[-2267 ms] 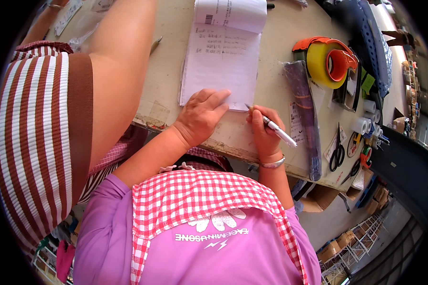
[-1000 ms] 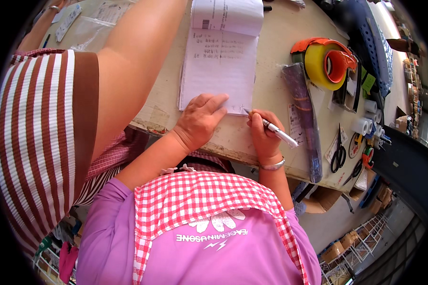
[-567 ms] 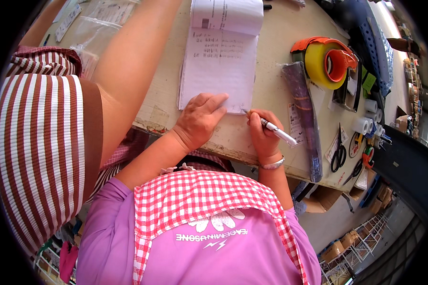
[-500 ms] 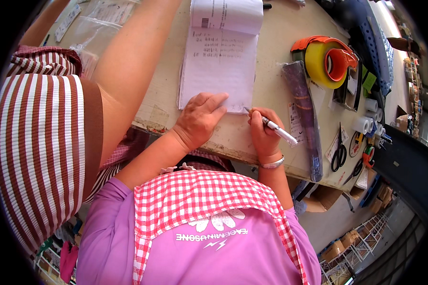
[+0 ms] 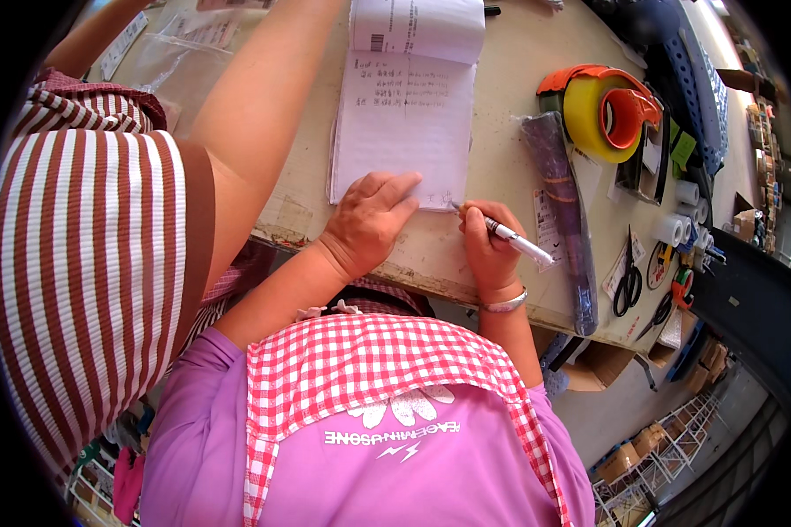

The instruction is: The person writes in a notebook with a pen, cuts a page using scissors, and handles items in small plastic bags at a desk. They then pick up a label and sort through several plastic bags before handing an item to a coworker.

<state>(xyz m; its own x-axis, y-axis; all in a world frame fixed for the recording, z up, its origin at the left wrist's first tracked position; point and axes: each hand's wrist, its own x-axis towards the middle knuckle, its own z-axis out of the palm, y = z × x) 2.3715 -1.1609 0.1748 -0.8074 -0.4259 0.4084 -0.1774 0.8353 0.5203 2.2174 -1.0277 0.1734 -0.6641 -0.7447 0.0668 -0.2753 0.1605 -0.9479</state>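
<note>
An open notepad with handwritten lines lies on the worn beige table. My left hand lies flat on the pad's lower right corner, holding it down. My right hand grips a white pen, its tip touching the bottom edge of the page. A silver bracelet circles my right wrist.
Another person in a brown and white striped shirt stands at my left, an arm stretched over the table. A dark wrapped bundle, a yellow tape roll in an orange dispenser, scissors and small white rolls lie right.
The other person's arm has shifted slightly to the right across the table. My hands stay on the pad, the pen tip moving only a little.
</note>
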